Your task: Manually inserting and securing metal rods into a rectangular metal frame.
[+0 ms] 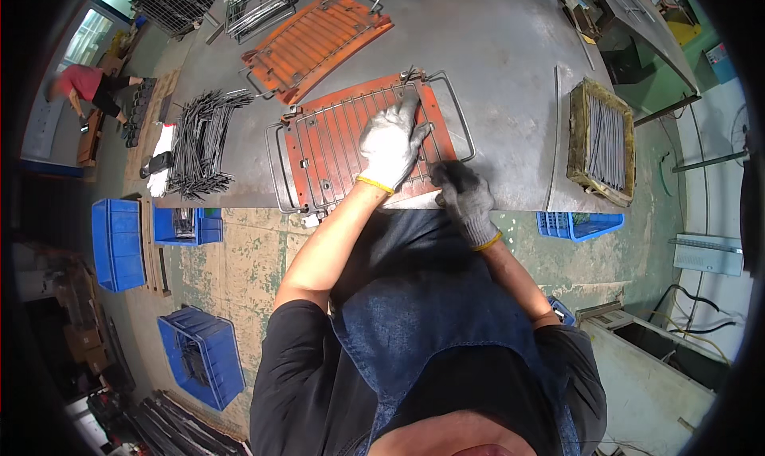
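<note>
An orange jig plate lies on the grey metal table, with a wire grid rack resting on top of it. My left hand, in a light grey glove, lies flat on the wires with its fingers spread. My right hand, in a dark grey glove, is at the near right corner of the jig, at the table's edge, its fingers curled down on the wire frame there. Whether it grips anything I cannot tell.
A second orange jig lies farther back. Left of it sits a heap of dark wire rods. A wooden tray with rods stands at the right. Blue crates sit on the floor at left. A person is bent over at far left.
</note>
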